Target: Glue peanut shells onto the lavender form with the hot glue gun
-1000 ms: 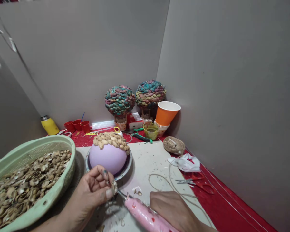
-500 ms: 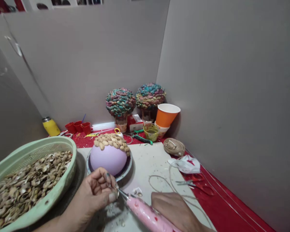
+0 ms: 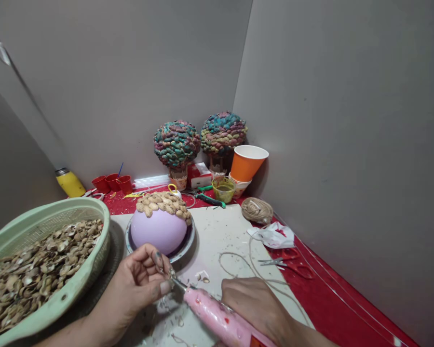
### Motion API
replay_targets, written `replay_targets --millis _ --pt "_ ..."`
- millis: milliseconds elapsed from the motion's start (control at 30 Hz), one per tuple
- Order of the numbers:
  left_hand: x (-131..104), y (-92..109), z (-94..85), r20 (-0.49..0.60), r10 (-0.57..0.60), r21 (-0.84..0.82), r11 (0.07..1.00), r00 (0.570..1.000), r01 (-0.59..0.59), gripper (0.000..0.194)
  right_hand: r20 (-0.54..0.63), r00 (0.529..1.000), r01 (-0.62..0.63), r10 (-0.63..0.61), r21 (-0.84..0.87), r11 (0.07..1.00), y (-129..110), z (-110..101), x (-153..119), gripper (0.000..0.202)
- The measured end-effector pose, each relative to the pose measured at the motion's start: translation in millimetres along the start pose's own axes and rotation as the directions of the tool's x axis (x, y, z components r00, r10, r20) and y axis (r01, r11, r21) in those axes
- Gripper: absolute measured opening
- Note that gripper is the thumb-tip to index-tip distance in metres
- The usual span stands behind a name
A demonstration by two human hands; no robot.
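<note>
My right hand [image 3: 256,303] is wrapped around a pink hot glue gun [image 3: 217,315], its metal nozzle pointing left. At the nozzle tip, my left hand [image 3: 141,282] pinches a small peanut shell [image 3: 171,273], mostly covered by the fingers. Just beyond my left hand a lilac balloon [image 3: 159,231] rests in a round metal bowl [image 3: 190,243]. Peanut shells [image 3: 162,202] cover the balloon's top in a close layer; its lower near side is bare. To the left, a green plastic basket [image 3: 103,226] holds many loose shell halves [image 3: 47,270].
Two colourful shell-covered balls on stands [image 3: 177,144] are at the back, beside orange and white paper cups [image 3: 248,164]. Green-handled pliers [image 3: 211,200], a twine ball [image 3: 257,210] and red scissors [image 3: 292,270] lie about the board [image 3: 217,231]. Red cups [image 3: 112,182] and a yellow bottle [image 3: 70,183] stand back left.
The view has shifted slightly, so everything sits a little higher and further left. Both hands keep their grips, with the glue gun nozzle still at the shell.
</note>
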State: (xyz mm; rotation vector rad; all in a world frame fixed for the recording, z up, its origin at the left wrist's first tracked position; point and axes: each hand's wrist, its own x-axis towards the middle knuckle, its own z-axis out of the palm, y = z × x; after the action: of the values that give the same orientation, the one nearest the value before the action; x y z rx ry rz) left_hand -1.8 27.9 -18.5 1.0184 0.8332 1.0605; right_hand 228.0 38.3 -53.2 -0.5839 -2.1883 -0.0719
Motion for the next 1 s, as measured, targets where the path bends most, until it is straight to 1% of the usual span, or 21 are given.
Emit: replay_targets --millis 167,333,400,500,600,667,800,933,1000 --pt "0 2 1.0 -0.031 0.013 0.008 1.0 0.999 -0.012 0.03 -0.011 1.0 0.013 -0.013 -0.063 0.998 -4 -2 5 0.06" --pt "-1 5 2.3 -0.064 0.015 0.006 1.0 0.998 -0.015 0.03 0.003 1.0 0.029 -0.029 -0.052 0.998 -5 -3 5 0.061" --pt "-1 5 2.1 -0.072 0.012 0.012 1.0 0.997 -0.011 0.03 0.036 0.999 0.028 -0.025 -0.068 0.997 -5 -2 2 0.061" --pt "0 4 1.2 -0.078 0.01 0.012 1.0 0.997 -0.009 0.029 0.098 0.995 -0.027 0.034 -0.071 0.997 -3 3 -7 0.06" --pt "1 3 0.3 -0.087 0.012 0.005 1.0 0.996 -0.011 0.028 0.164 0.984 -0.056 0.065 -0.058 0.997 -1 10 -16 0.056" --pt "1 2 0.1 -0.092 0.008 0.005 1.0 0.996 -0.008 0.028 0.185 0.978 -0.087 0.095 -0.052 0.995 0 12 -19 0.055" --pt "0 3 0.3 -0.115 -0.002 -0.012 1.0 0.993 0.001 0.029 0.153 0.983 -0.096 0.099 -0.028 0.995 1 10 -17 0.057" --pt "-2 3 0.1 -0.144 -0.024 -0.027 0.999 0.989 0.021 0.032 0.047 0.998 -0.045 0.048 -0.064 0.997 -1 6 -9 0.061" --pt "-2 3 0.0 -0.148 -0.031 -0.048 0.999 0.989 0.024 0.033 0.02 0.999 -0.025 0.027 -0.09 0.996 -3 5 -5 0.063"
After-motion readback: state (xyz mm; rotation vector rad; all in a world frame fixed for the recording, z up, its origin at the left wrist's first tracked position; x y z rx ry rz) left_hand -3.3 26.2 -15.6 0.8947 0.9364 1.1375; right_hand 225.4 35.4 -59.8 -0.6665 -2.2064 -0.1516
